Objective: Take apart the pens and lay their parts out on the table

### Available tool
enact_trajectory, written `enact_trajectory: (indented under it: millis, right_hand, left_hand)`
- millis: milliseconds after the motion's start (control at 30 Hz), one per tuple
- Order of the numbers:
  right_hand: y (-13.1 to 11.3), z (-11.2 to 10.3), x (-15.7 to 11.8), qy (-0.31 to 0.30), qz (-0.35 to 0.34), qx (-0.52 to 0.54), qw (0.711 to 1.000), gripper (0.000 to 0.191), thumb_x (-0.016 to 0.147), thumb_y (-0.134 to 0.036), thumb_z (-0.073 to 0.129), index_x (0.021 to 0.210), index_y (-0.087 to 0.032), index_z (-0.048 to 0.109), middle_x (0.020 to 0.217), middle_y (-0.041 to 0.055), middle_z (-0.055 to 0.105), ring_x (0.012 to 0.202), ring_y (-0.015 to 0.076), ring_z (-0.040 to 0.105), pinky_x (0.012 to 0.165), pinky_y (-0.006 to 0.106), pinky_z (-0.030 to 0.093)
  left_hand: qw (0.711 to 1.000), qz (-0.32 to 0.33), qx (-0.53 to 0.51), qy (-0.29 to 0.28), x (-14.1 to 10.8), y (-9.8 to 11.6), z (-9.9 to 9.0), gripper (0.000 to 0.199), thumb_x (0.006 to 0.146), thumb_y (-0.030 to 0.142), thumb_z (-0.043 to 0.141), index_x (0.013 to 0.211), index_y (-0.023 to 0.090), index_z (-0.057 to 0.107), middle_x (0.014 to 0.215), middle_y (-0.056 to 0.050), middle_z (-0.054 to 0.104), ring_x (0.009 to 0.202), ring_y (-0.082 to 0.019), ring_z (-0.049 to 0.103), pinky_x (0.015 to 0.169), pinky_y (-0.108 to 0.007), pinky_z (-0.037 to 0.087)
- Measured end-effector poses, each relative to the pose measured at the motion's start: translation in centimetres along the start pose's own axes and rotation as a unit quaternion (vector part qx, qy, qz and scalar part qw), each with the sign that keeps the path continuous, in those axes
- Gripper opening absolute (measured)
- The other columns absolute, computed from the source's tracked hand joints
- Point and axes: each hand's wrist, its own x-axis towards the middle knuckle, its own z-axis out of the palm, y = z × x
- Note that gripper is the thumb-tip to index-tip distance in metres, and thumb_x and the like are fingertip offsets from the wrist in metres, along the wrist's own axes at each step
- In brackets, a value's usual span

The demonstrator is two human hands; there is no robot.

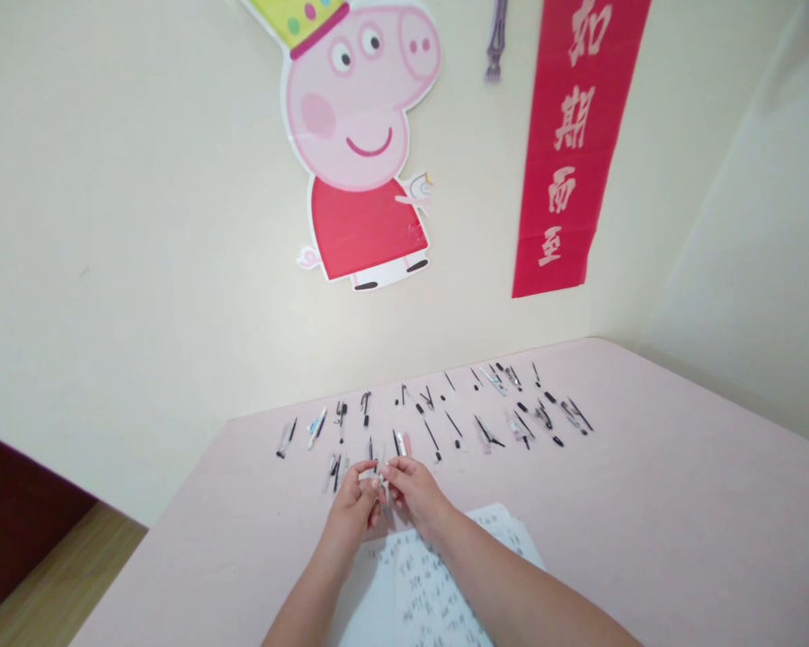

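Note:
My left hand and my right hand meet above the near edge of the rows of pens, fingers pinched together. Between their fingertips is a small pale, see-through pen part, mostly hidden by the fingers. Just beyond the hands lie a dark pen piece and a white pen with a pink piece beside it. To the left of my left hand are a clear barrel and a dark refill. An open notebook with handwriting lies under my wrists.
Several taken-apart pens, refills and black caps lie in rows across the pink table, such as a blue-and-white pen and a black cap. Behind stands a wall with a cartoon pig cutout and a red banner.

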Motion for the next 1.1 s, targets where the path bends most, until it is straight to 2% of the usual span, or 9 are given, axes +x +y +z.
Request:
enact_trajectory:
  millis: [133, 367, 667, 800, 900, 1100]
  right_hand:
    - [-0.17, -0.06, -0.13, -0.008, -0.007, -0.008, 1.0, 0.035, 0.063, -0.047, 0.066, 0.072, -0.014, 0.057, 0.044, -0.0044, 0.052, 0.04, 0.0057, 0.04, 0.041, 0.018, 0.024]
    - [0.16, -0.15, 0.12, 0.01, -0.016, -0.008, 1.0, 0.04, 0.057, -0.05, 0.071, 0.062, -0.017, 0.049, 0.04, -0.0076, 0.046, 0.037, 0.0051, 0.037, 0.04, 0.018, 0.023]
    - [-0.14, -0.26, 0.05, 0.051, -0.043, 0.03, 0.997, 0.03, 0.063, -0.044, 0.068, 0.068, -0.017, 0.054, 0.043, -0.0083, 0.043, 0.039, 0.0046, 0.034, 0.041, 0.018, 0.024]
    - [0.04, -0.42, 0.42, 0.077, -0.076, 0.057, 0.992, 0.029, 0.064, -0.044, 0.065, 0.071, -0.018, 0.055, 0.054, -0.0056, 0.05, 0.04, 0.0041, 0.034, 0.04, 0.018, 0.025]
    - [0.03, -0.33, 0.51, 0.087, -0.072, 0.062, 0.992, 0.028, 0.062, -0.041, 0.064, 0.074, -0.018, 0.055, 0.061, -0.0038, 0.055, 0.041, 0.0044, 0.036, 0.038, 0.018, 0.025]
    - [-0.29, 0.25, -0.03, 0.039, -0.014, 0.054, 0.998, 0.016, 0.059, -0.027, 0.06, 0.071, -0.018, 0.055, 0.041, -0.0089, 0.044, 0.037, 0.0054, 0.034, 0.038, 0.018, 0.02]
  left_hand:
    - [1.0, 0.002, -0.009, -0.005, 0.15, -0.21, -0.07, 0.048, 0.069, 0.051, 0.056, 0.102, 0.02, 0.041, 0.056, 0.008, 0.05, 0.036, -0.004, 0.034, 0.038, -0.017, 0.022]
    - [1.0, 0.003, 0.0, -0.017, 0.49, -0.59, -0.15, 0.05, 0.068, 0.053, 0.056, 0.102, 0.02, 0.041, 0.055, 0.008, 0.05, 0.035, -0.004, 0.034, 0.037, -0.017, 0.02]
    - [1.0, -0.004, -0.001, -0.008, 0.17, -0.12, -0.06, 0.043, 0.07, 0.048, 0.055, 0.099, 0.02, 0.043, 0.058, 0.007, 0.052, 0.036, -0.004, 0.035, 0.039, -0.016, 0.022]
    - [1.0, -0.003, -0.002, -0.002, 0.2, -0.12, -0.05, 0.042, 0.069, 0.048, 0.055, 0.098, 0.019, 0.043, 0.06, 0.006, 0.054, 0.036, -0.004, 0.035, 0.038, -0.016, 0.022]
    - [1.0, -0.004, -0.009, 0.002, 0.3, -0.19, -0.03, 0.044, 0.067, 0.05, 0.056, 0.096, 0.019, 0.043, 0.061, 0.006, 0.055, 0.037, -0.004, 0.035, 0.037, -0.017, 0.022]
    - [0.999, -0.006, -0.039, 0.014, 0.17, -0.2, 0.02, 0.042, 0.066, 0.05, 0.059, 0.091, 0.02, 0.044, 0.062, 0.006, 0.055, 0.04, -0.005, 0.039, 0.039, -0.017, 0.024]
